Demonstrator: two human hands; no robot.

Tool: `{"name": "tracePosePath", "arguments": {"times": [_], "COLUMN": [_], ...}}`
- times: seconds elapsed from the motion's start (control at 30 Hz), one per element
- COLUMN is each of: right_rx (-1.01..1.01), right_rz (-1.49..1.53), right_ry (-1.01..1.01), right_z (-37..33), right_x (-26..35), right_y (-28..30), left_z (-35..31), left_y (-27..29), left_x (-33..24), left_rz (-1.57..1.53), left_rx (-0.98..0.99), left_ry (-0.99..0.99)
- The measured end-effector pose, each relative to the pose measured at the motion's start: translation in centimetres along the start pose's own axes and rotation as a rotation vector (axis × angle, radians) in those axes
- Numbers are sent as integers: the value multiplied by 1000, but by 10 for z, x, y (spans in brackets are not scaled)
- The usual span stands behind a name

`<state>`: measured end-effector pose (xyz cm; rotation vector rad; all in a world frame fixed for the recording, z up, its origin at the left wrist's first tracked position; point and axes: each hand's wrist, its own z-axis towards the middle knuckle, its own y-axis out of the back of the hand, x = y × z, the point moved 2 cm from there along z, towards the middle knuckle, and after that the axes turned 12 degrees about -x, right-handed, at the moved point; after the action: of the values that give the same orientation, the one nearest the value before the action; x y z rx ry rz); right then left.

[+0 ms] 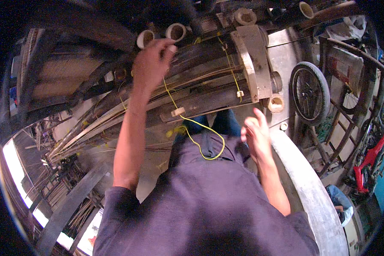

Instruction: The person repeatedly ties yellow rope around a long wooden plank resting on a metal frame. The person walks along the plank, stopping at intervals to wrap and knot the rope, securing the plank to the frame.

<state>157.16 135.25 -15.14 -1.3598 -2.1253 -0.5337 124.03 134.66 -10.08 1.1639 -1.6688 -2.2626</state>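
My left hand (152,64) is raised at the far side of a wooden frame, its fingers curled together beside two pale bamboo tube ends (176,32). What the fingertips hold, if anything, is hidden. A yellow cord (170,96) runs from just below that hand to a small wooden block (178,112), then hangs in a loose loop in front of my lap. My right hand (257,132) hovers near the frame's right end, fingers loosely bent and apart, with nothing in them. Close above it is a thick wooden end piece (254,64).
Long dark poles (209,100) and thin strips stretch left across the frame. A second cord with a small block (240,93) hangs near the end piece. At the right are a bicycle wheel (310,94), a wooden rack and a red bicycle frame (371,160). A pale curved ledge (307,187) runs beside me.
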Motion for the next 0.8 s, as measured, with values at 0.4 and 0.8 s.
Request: {"name": "tracePosePath", "arguments": {"times": [0.4, 0.8], "right_rx": [627, 431], "right_rz": [-836, -247], "right_ry": [1842, 751], "right_z": [-60, 79], "right_x": [273, 197], "right_y": [-136, -116], "left_z": [-71, -79], "left_y": [-83, -91], "left_x": [-72, -55], "left_rz": [-66, -62], "left_rx": [-313, -353], "left_ry": [-202, -157]}}
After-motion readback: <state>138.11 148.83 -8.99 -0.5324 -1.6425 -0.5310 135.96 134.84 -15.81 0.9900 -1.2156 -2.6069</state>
